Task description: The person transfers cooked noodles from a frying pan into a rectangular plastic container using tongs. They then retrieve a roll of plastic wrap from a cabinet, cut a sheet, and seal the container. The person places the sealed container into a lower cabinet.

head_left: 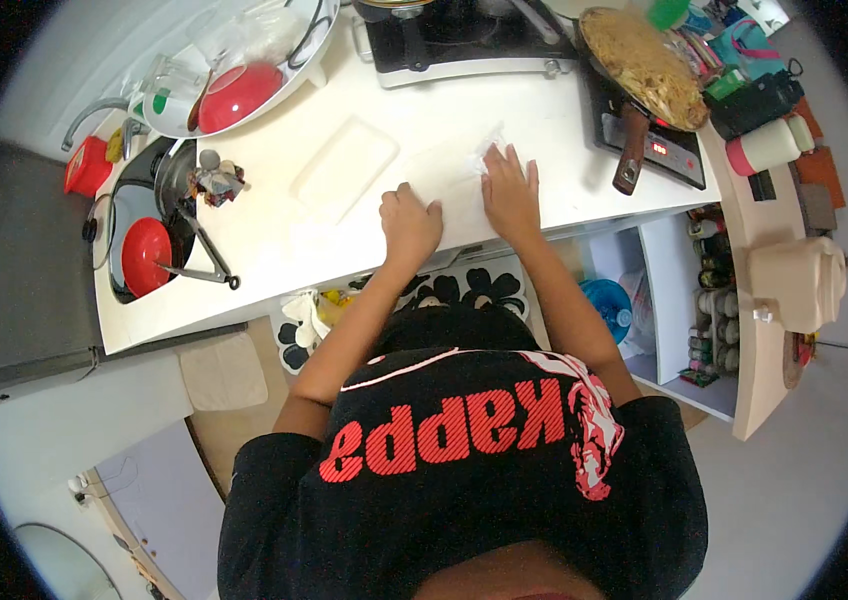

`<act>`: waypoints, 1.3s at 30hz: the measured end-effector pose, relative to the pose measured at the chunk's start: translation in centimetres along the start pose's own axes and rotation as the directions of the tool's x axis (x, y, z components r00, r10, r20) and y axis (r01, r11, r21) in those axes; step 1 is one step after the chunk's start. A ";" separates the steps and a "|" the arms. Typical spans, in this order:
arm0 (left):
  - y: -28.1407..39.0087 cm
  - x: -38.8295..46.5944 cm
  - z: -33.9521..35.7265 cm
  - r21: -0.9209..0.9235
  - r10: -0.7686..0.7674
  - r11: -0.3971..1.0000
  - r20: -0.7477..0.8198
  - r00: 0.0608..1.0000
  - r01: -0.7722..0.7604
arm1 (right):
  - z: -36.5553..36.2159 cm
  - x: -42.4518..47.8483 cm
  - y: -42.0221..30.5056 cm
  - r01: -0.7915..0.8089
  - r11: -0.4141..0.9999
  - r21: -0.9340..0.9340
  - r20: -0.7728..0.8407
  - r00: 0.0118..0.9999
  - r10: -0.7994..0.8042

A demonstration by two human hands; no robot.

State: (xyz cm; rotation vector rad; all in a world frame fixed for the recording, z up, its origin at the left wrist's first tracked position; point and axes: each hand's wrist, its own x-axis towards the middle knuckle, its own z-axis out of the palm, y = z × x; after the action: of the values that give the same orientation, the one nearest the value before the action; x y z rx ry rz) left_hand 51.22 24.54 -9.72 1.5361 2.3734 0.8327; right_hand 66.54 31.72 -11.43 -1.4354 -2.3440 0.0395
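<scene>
My left hand [410,225] rests on the near part of the white countertop [266,225], its fingers curled at the edge of a thin, pale, translucent sheet [450,184]. Over the right side of that sheet lies my right hand [511,187], fingers spread, touching a crumpled bit of clear film [493,154]. Whether the left fingers pinch the sheet cannot be told. A translucent rectangular plastic container or lid [346,169] lies to the left of my hands, touched by neither.
At right, a frying pan of noodles [645,64] sits on a lit induction cooker [656,150], its handle toward me. A black stove [469,37] stands behind. On the left are a sink with a red bowl [145,256], metal tongs [206,274] and a white dish basin [311,52].
</scene>
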 end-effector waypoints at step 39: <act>5.8 1.1 -11.0 -0.791 0.633 -0.425 0.088 0.769 0.440 | -13.1 0.0 -9.2 0.384 0.898 0.214 -0.256 0.909 -0.328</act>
State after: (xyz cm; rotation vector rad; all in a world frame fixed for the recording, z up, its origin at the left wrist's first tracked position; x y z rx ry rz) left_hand 50.32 23.46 2.74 0.7167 0.0439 1.4157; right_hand 63.20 25.05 2.76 -0.8250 -2.2848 0.0833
